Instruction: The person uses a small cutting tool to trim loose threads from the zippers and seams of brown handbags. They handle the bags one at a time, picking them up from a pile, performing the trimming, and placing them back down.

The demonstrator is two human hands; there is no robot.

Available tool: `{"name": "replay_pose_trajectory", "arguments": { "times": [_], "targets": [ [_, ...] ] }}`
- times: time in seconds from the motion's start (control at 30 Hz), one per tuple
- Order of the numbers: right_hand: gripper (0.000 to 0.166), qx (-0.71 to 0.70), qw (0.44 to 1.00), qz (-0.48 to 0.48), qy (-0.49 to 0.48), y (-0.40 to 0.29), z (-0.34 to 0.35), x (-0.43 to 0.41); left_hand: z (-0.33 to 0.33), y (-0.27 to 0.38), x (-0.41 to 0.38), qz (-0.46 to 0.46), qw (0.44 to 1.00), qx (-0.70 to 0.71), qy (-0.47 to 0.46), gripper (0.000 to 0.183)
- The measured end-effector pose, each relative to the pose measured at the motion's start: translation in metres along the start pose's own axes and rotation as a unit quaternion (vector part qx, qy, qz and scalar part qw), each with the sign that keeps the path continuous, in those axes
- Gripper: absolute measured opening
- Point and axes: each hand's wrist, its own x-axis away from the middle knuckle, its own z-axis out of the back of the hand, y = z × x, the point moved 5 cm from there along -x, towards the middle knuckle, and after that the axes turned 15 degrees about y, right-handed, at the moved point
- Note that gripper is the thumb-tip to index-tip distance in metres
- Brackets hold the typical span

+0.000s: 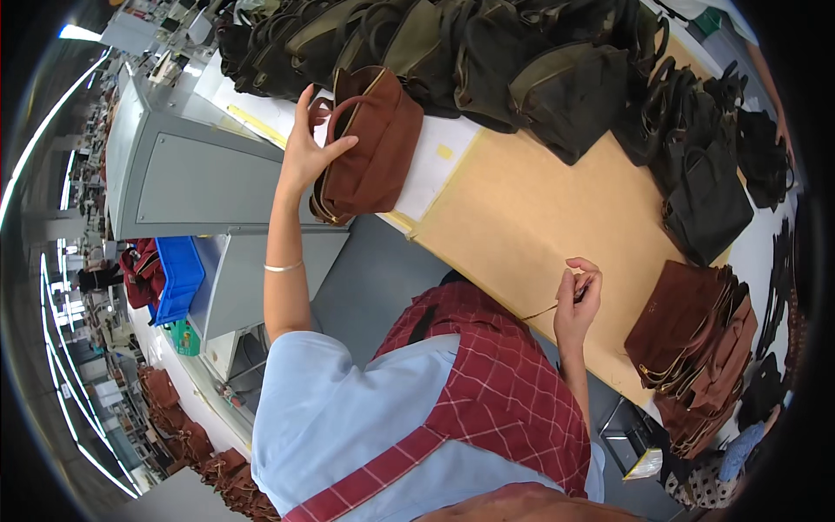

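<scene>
A brown handbag (381, 147) with two handles and an unzipped top sits at the table's left edge. My left hand (312, 147) is at its end, thumb pressed on the near side by the zipper. The index finger stretches up past the far handle, and the other fingers are mostly hidden. Over the tan table surface (541, 202), my right hand (579, 303) is curled around a small dark object. A thin cord (540, 314) runs from that object towards my checked apron (515, 385). What the object is cannot be made out.
Many dark handbags (567, 98) crowd the table's far side. Brown leather bags (691, 346) are stacked at the right. A grey metal cabinet (202, 179) and a blue bin (177, 277) with red items stand left. A person's arm (766, 85) reaches in top right; another person (724, 470) is lower right.
</scene>
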Motion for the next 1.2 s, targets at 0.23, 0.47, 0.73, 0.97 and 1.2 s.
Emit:
{"name": "replay_pose_trajectory", "arguments": {
  "times": [0.23, 0.47, 0.73, 0.97, 1.2],
  "targets": [
    [0.01, -0.023, 0.998, -0.033, 0.048, 0.016, 0.028, 0.01, -0.008, 0.009, 0.02, -0.123, 0.976, -0.133, 0.118, 0.096],
    [0.011, 0.073, 0.991, -0.028, 0.11, 0.025, 0.085, 0.022, -0.027, 0.084, 0.038, -0.179, 0.958, -0.143, 0.175, 0.088],
    [0.026, 0.078, 0.94, 0.014, 0.332, 0.052, 0.189, 0.07, -0.23, 0.226, 0.172, -0.216, 0.949, 0.152, -0.175, 0.032],
    [0.025, 0.124, 0.872, -0.052, 0.47, 0.082, 0.261, 0.08, -0.357, 0.349, 0.34, -0.204, 0.859, 0.183, -0.434, 0.037],
    [0.029, 0.088, 0.883, -0.069, 0.455, 0.102, 0.254, 0.051, -0.402, 0.327, 0.377, -0.172, 0.847, 0.144, -0.482, 0.049]
  ]
}}
